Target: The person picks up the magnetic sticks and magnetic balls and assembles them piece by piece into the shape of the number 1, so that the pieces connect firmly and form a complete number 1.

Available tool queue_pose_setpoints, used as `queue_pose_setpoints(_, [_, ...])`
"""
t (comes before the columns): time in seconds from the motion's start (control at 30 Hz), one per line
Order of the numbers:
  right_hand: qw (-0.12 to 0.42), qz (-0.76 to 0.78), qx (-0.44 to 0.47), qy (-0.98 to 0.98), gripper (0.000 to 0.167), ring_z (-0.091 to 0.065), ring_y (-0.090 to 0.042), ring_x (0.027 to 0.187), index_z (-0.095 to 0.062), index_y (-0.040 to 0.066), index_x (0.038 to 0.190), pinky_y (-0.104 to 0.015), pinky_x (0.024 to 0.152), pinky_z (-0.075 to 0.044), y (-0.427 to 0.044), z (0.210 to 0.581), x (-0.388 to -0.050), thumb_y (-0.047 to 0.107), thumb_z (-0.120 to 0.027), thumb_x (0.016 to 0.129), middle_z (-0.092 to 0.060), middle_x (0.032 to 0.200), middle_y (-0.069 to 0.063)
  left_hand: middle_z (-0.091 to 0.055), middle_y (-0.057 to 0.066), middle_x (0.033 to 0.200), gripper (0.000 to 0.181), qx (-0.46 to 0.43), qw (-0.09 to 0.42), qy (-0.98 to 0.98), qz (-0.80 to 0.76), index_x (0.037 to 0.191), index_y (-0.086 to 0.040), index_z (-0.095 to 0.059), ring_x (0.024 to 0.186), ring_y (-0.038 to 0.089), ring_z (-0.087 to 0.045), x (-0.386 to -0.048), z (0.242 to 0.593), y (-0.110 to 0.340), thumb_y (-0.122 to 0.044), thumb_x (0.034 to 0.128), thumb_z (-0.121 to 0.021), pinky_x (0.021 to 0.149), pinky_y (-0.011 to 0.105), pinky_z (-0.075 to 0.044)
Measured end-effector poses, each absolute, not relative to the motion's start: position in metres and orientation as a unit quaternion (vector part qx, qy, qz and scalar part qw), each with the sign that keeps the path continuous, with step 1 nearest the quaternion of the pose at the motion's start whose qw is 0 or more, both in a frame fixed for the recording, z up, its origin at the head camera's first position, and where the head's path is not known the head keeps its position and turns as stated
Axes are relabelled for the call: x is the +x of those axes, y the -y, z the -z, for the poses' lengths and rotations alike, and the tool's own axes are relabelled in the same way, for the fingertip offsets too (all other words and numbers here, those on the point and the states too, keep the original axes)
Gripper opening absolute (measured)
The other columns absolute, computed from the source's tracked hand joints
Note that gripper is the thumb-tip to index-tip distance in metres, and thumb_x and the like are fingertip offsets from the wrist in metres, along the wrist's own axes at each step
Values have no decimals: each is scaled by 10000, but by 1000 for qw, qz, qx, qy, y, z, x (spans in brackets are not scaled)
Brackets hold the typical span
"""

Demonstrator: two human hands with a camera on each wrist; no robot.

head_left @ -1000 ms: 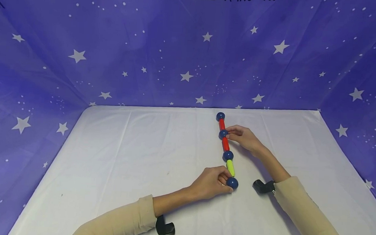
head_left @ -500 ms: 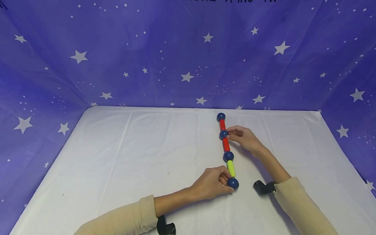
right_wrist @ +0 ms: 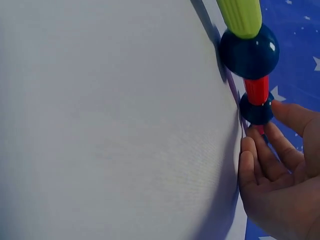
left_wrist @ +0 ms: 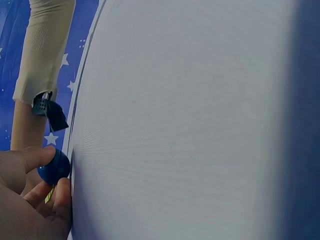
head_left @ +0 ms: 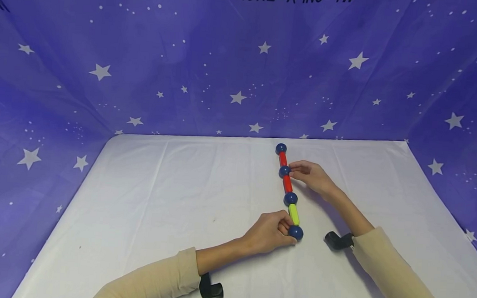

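Observation:
A chain of blue balls and coloured rods lies on the white table, running from the far edge toward the near side. My left hand [head_left: 268, 233] pinches the nearest blue ball [head_left: 296, 233] between thumb and fingers. A yellow-green rod [head_left: 294, 215] joins that ball to another blue ball [head_left: 290, 198]. Farther along come a red rod [head_left: 287, 184], a blue ball [head_left: 284, 171], a second red rod [head_left: 283, 159] and the end ball [head_left: 281, 149]. My right hand [right_wrist: 282, 170] holds the ball between the red rods, thumb on one side and fingers on the other.
The white cloth-covered table [head_left: 170, 199] spreads around the chain. A purple star-printed curtain [head_left: 211, 65] stands behind it and along both sides. Black wrist-camera mounts [head_left: 210, 291] hang under both forearms, close to the cloth.
Both hands keep their holds and the chain keeps its shape. My right forearm has shifted slightly toward the right and the near side.

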State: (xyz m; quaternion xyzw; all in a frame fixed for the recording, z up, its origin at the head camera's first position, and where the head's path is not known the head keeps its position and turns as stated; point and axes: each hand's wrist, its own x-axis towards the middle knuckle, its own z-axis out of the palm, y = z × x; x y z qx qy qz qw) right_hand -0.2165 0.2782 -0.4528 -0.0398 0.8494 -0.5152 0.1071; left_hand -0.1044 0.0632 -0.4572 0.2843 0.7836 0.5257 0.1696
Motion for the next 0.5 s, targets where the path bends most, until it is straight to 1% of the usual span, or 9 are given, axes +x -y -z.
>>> queue_pose_setpoints(0.03, [105, 512, -41, -852, 394, -552, -371, 1230, -606, 6, 1300, -591, 1071, -343, -279, 453, -215, 201, -684, 966, -656, 1242, -183, -659, -16, 800, 274, 284, 170, -784, -526, 984, -9, -654, 693, -12, -585, -104, 457, -63, -1, 782, -839, 678, 148, -509])
queue_pose_setpoints(0.13, [94, 509, -37, -855, 421, -571, -360, 1213, -574, -3, 1337, -552, 1069, -371, -282, 452, -207, 182, -675, 972, -658, 1235, -191, -660, -20, 802, 274, 283, 170, -784, -526, 985, -11, -653, 694, -14, -586, -104, 458, -64, -4, 783, -838, 681, 147, -509])
queue_pose_setpoints(0.27, [81, 509, -27, -856, 452, -570, -351, 1213, -537, -18, 1366, -516, 1062, -389, -289, 446, -193, 201, -653, 988, -634, 1265, -205, -657, -26, 807, 277, 283, 172, -785, -523, 992, -13, -653, 698, -15, -585, -104, 458, -64, -11, 786, -838, 683, 146, -510])
queue_pose_setpoints(0.4, [98, 502, -22, -859, 446, -576, -341, 1200, -567, -20, 1331, -550, 1057, -372, -295, 437, -176, 262, -641, 993, -638, 1272, -187, -656, -32, 803, 277, 283, 170, -787, -522, 990, -14, -656, 698, -18, -584, -104, 458, -64, -12, 784, -840, 681, 144, -508])
queue_pose_setpoints(0.5, [122, 495, -15, -860, 447, -620, -312, 1133, -590, -21, 1305, -528, 1022, -410, -295, 433, -162, 285, -650, 984, -670, 1227, -166, -656, -34, 799, 274, 284, 167, -787, -521, 985, -14, -658, 697, -20, -584, -104, 457, -64, -10, 782, -842, 680, 142, -507])
